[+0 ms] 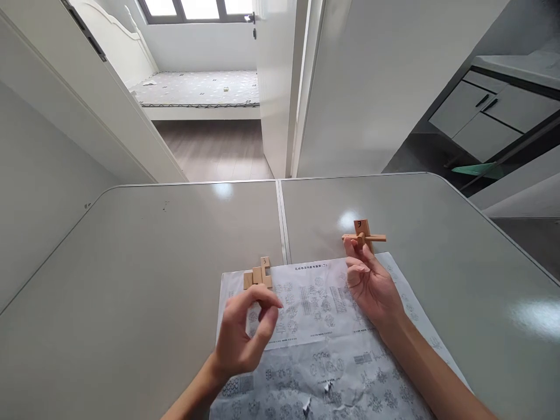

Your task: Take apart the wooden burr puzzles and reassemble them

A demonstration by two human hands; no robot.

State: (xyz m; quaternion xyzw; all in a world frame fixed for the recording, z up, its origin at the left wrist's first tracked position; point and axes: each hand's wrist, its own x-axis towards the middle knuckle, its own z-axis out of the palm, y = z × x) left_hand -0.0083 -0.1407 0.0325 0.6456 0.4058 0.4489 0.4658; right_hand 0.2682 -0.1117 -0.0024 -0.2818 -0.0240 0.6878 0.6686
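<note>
My right hand [371, 286] grips a wooden burr puzzle [361, 238], a few interlocked wooden bars in a cross shape, held up just above the far edge of the paper. A dark mark shows on its upright bar. My left hand [247, 332] is over the left part of the paper, thumb and index finger curled into a ring with their tips close together and nothing visible between them. Just beyond it, several loose wooden puzzle pieces [258, 276] lie grouped at the paper's top left; one has a small dark mark.
Beneath my hands a creased instruction sheet [324, 350] with printed diagrams is spread out, torn in two spots near the bottom. It lies on a glossy grey table [175, 251] with a seam down the middle. Beyond stand a white door [280, 87] and a bed [201, 87]; cabinets [494, 111] are at right.
</note>
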